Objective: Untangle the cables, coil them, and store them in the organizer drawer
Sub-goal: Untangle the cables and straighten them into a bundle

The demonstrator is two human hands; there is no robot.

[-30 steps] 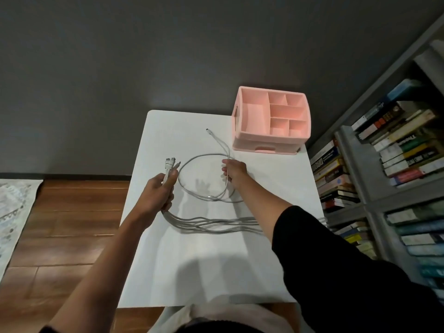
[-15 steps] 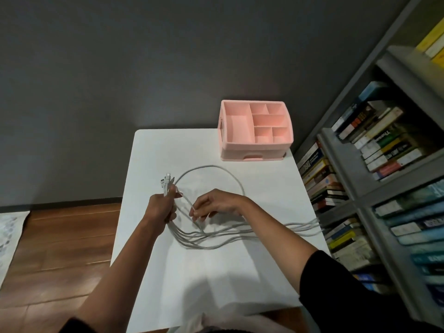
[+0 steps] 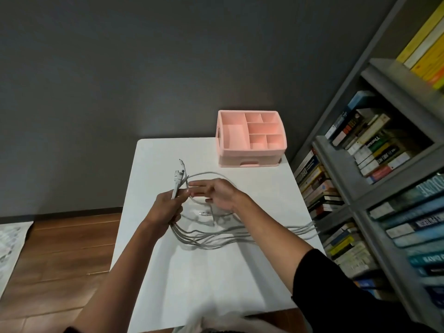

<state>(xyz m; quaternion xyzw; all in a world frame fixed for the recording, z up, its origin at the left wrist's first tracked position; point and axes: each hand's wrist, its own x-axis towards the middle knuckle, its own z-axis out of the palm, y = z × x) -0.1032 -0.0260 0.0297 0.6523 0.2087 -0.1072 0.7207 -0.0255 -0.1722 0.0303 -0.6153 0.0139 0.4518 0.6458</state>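
Several grey-white cables (image 3: 216, 239) lie on the white table (image 3: 192, 280). My left hand (image 3: 167, 210) grips them in a bundle, their plug ends (image 3: 179, 175) sticking up past the fist. The strands run right and hang over the table's right edge. My right hand (image 3: 217, 193) hovers over one cable's loop (image 3: 209, 175), fingers stretched toward the left hand's fingertips; a loose plug (image 3: 203, 213) lies beneath it. The pink organizer (image 3: 251, 155) stands at the table's far right corner, its front drawer closed.
A grey bookshelf (image 3: 374, 193) packed with books stands right against the table's right side. A dark wall rises behind the table. Wooden floor (image 3: 60, 255) lies to the left, with a pale rug (image 3: 9, 243) at the far left edge.
My right hand came back from the far loop to the left hand's fingertips. One more plug end now stands up in the left hand's bundle. The view shifted slightly.
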